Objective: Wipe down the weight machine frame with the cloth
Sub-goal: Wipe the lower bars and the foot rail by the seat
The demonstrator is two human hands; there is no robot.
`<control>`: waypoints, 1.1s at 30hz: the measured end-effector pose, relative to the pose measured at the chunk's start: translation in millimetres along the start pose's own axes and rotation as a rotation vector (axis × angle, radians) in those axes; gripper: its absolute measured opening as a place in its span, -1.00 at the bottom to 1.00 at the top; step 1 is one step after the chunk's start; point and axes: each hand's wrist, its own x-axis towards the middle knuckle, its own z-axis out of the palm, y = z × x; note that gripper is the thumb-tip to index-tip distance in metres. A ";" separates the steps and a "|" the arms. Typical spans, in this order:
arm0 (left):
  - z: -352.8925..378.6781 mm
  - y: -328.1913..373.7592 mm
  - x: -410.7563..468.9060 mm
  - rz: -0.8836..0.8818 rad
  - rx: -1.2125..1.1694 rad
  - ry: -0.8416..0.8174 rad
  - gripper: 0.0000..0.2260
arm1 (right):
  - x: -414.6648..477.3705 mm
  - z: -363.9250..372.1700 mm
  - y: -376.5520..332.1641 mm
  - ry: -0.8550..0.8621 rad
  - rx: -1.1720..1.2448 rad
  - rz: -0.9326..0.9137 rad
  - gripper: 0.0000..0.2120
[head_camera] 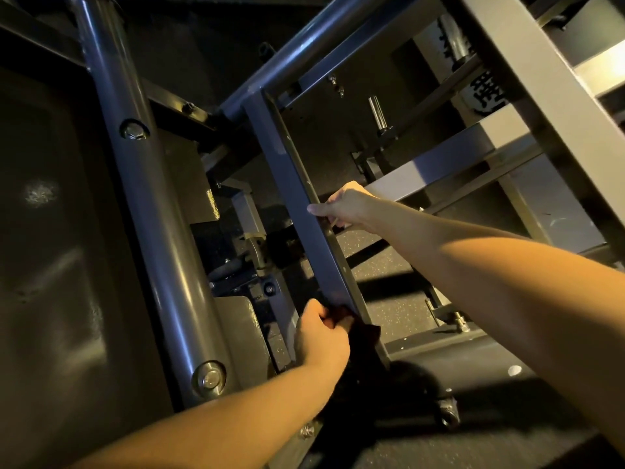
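Wiping was under way on a flat-faced rectangular upright (291,177) of the weight machine frame (527,96). The left hand (321,336) was clenched round a dark, limp cloth (363,336) bunched against the bar's lower stretch, while the right hand (345,208) grasped the same bar higher up, thumb across its face, seemingly to steady. The next move likely called for sliding the cloth along the smooth, satin-painted steel under firm pressure, with the right hand shifting out of its path. Alongside ran a glossy round tube (142,198) with domed bolt heads (209,379), above a speckled rubber floor (389,262).
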 end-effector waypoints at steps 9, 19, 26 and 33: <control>-67.9 109.1 99.1 0.193 0.009 0.261 -0.86 | 3.9 -4.5 -4.6 -0.033 -0.078 -0.014 -0.53; -121.1 174.7 95.4 0.365 -0.168 -0.003 -0.68 | -12.4 -35.3 -64.3 -0.101 0.220 -0.310 -0.61; -129.0 188.9 112.9 0.428 -0.156 -0.188 -0.47 | -2.6 -48.6 -57.5 0.024 0.298 -0.264 -0.84; -120.4 163.7 139.9 0.658 0.461 0.133 -0.44 | 9.7 -28.5 -39.0 0.430 0.264 -0.149 -0.82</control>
